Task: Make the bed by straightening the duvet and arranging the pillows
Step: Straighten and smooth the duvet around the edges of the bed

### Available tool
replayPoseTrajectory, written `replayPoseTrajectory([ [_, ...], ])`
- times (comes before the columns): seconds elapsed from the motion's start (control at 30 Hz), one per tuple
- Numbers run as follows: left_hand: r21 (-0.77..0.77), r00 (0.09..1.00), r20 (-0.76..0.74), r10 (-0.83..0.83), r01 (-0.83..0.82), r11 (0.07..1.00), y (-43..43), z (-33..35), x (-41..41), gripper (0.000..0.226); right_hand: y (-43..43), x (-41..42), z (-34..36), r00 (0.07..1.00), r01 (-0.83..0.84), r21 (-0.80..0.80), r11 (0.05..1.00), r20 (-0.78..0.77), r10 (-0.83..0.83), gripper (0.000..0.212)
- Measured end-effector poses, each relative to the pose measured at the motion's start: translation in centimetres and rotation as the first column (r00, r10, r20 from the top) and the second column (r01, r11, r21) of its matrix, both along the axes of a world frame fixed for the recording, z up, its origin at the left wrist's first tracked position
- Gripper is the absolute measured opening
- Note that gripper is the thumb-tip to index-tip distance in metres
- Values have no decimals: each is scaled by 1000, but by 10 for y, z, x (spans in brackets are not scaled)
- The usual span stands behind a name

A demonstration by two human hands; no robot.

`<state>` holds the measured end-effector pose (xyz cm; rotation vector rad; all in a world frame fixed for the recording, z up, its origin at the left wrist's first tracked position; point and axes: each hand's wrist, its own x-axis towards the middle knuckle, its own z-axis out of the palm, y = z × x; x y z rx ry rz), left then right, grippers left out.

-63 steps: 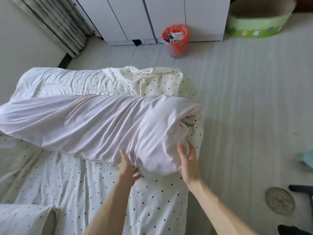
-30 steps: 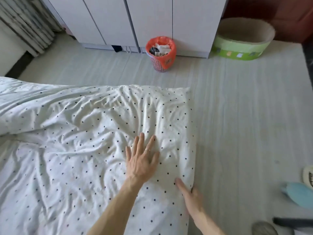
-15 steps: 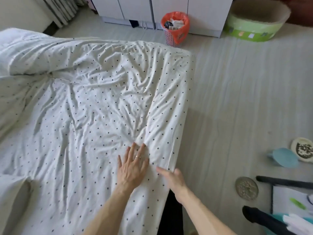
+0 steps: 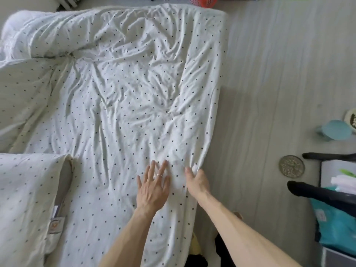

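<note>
A pale striped floor (image 4: 269, 74) is being shown right of the bed. A round patterned disc (image 4: 291, 166) is lying on it, near a black chair leg (image 4: 325, 156). A light blue object (image 4: 336, 130) is sitting farther back; an orange basket (image 4: 203, 1) is being cut off at the top edge.

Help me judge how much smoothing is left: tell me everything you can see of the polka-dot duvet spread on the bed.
The duvet is white, soft-looking fabric with small dark dots, spread flat over most of the bed and creased all over, most heavily near the middle. Its right edge drapes over the bedside toward the floor. At the upper left it is bunched into a thick fold. The left hand lies flat on it with spread fingers; the right hand pinches its right edge into a small tuck.
</note>
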<state>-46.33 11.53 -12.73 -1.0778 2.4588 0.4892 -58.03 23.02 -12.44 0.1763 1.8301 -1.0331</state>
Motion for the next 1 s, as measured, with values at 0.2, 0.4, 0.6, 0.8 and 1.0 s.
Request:
replayPoseTrajectory([
  [0.2, -75, 983, -121, -140, 132, 988, -2, -11, 40, 53, 57, -16, -44, 957, 137, 258, 956, -282, -61, 49],
  [0.4, -110, 996, -86, 17, -27, 994, -27, -35, 119, 56, 8, 91, -43, 645, -37, 326, 945, -714, 272, 67],
  [0.6, -34, 998, 28, 56, -55, 998, -49, -60, 189, 60, -5, 188, -87, 231, -677, 400, 618, -681, 695, 75],
  [0.8, -92, 993, -85, 83, -91, 992, -35, -71, 175, 55, 69, 130, -110, 839, -353, 679, 643, -75, 539, 81],
  [1.0, -62, 965, -257, 56, -74, 995, -65, -57, 71, 58, -81, 66, -38, 402, -416, 280, 865, -796, 452, 70],
])
